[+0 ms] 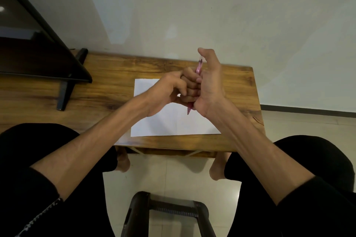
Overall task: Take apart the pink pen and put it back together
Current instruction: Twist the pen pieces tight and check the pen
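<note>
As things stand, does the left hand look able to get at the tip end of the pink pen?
Probably yes. The pink pen is clasped in the right hand, but its tip end pokes out bare below that grip, above the white paper. The left hand sits right beside it, with nothing between.

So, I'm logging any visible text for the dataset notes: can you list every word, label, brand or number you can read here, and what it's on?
None can be read.
Pink translucent pen, held in the right hand with the left hand against it: no legible print; mostly hidden by fingers.
White paper sheet on the wooden table: blank.
Black-framed screen at left: dark, no visible text.
</note>
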